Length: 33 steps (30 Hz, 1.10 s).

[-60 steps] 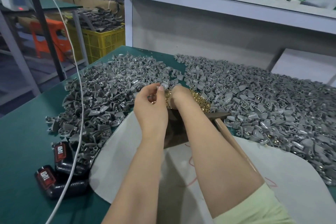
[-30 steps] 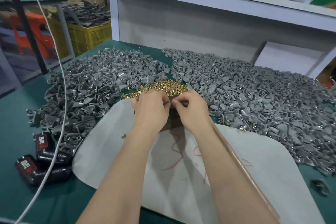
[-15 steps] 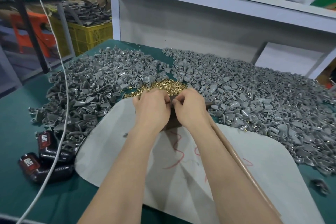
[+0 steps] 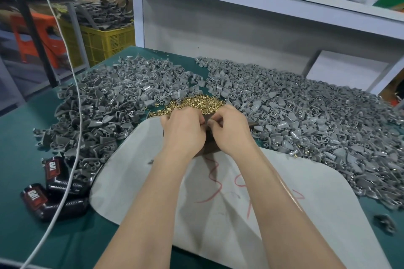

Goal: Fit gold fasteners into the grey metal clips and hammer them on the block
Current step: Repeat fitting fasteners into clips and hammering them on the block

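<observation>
Our L hand (image 4: 183, 131) & R hand (image 4: 232, 132) meet, fingers curled, over the dark block (image 4: 210, 141); we can't tell if they grip anything. Gold fasteners (image 4: 196, 103) heaped just behind, grey clips (image 4: 105, 105) either side.

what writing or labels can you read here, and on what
Red labels on the two black packs: white lettering, too blurred to read.
Red scrawl on the grey sheet: handwritten marks, not legible.
Nothing else readable.
</observation>
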Each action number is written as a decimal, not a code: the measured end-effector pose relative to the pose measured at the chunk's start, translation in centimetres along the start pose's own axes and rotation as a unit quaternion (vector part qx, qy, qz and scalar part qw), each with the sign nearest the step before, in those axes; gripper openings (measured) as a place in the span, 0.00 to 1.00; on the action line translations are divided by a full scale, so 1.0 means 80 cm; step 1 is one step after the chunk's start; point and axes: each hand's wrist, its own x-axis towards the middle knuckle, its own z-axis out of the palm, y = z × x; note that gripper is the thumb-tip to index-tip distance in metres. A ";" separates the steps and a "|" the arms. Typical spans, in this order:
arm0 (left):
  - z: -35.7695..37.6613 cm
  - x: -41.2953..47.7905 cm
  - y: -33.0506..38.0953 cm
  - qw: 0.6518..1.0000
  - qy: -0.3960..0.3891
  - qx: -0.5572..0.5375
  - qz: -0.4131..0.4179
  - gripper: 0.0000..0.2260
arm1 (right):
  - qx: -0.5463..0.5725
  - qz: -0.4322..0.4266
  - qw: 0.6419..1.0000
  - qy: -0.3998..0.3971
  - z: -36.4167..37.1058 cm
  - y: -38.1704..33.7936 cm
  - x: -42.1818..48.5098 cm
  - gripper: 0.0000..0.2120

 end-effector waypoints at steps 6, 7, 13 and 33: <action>0.000 0.000 0.000 1.000 -0.003 0.016 0.008 0.06 | -0.039 -0.054 0.997 -0.040 -0.013 -0.002 0.005 0.05; 0.000 0.000 0.000 1.000 -0.003 0.024 0.012 0.06 | -0.063 -0.060 0.995 -0.051 -0.014 -0.005 0.008 0.05; 0.002 0.000 -0.001 0.999 0.011 0.038 0.023 0.13 | -0.140 -0.064 0.987 -0.047 -0.013 -0.012 0.011 0.03; -0.001 -0.002 -0.001 1.000 0.006 0.002 0.006 0.07 | 0.018 -0.008 0.999 -0.041 -0.011 0.006 0.004 0.06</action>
